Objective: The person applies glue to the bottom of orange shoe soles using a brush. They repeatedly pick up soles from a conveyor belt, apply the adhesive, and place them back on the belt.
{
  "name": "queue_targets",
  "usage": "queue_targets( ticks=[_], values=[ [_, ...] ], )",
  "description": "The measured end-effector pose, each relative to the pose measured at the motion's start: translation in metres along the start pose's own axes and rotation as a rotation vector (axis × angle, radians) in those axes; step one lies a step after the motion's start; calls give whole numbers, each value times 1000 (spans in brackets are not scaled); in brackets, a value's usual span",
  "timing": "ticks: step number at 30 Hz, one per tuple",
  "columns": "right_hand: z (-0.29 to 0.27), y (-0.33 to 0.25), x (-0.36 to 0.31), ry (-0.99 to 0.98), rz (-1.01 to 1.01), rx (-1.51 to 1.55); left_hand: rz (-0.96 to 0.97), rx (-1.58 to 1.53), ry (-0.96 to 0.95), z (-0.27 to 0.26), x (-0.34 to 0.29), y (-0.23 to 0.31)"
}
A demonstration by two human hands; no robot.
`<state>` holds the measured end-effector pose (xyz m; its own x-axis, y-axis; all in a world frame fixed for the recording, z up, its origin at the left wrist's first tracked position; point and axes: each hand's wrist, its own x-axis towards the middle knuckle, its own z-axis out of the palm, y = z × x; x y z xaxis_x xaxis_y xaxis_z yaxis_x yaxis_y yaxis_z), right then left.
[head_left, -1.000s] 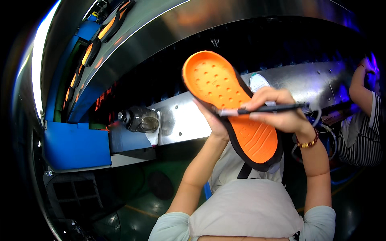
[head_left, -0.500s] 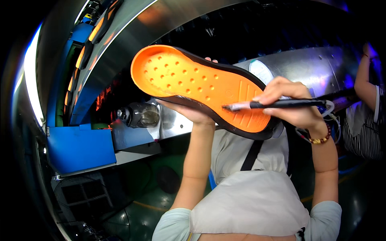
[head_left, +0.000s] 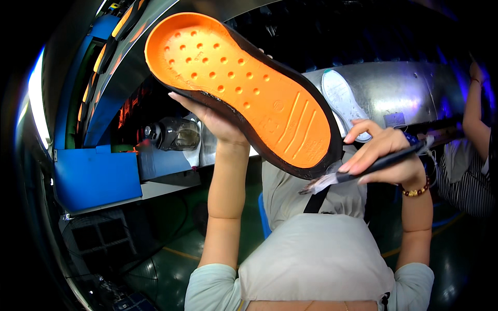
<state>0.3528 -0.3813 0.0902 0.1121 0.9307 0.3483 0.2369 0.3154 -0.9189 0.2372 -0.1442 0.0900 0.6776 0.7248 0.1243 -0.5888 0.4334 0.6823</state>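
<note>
My left hand [head_left: 223, 123] is closed round the waist of a shoe sole [head_left: 270, 101], supporting it from beneath, with fingertips showing past its far edge. The sole is orange inside, with round dimples toward the heel and raised ridges near the toe, and has a black rim. Its heel points up and left. Between the fingers of my right hand [head_left: 391, 153] is a brush [head_left: 324, 181] with a black handle and pale, dark-tipped bristles. The bristles lie just below the rim at the toe end; whether they touch it I cannot tell.
A white sole [head_left: 342, 96] lies on the metal table [head_left: 381, 93] behind. On the left stand a clear jar with a black top [head_left: 179, 133] and a blue box [head_left: 98, 176]. More orange soles [head_left: 101, 57] line the far left. Another person's arm [head_left: 473, 114] is at the right.
The sole has moved up and left and turned, its toe now pointing more toward me. The brush has left the orange surface and come down beside the toe rim.
</note>
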Motion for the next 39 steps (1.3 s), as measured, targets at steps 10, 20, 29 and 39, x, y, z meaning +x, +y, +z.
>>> queue_targets(
  ticks=[10, 20, 29, 39],
  values=[
    [40, 4, 28, 463, 58, 703, -22, -200, -192, 22, -57, -29],
    [64, -7, 23, 578, -166, -157, -138, -427, -72, 6, -53, -37],
    [51, -8, 24, 534, -155, -176, -149, -421, -100, 3, -42, -37],
    [26, -4, 35, 130, -212, -165, -163, -423, -269, 4, -36, -26]
  ],
)
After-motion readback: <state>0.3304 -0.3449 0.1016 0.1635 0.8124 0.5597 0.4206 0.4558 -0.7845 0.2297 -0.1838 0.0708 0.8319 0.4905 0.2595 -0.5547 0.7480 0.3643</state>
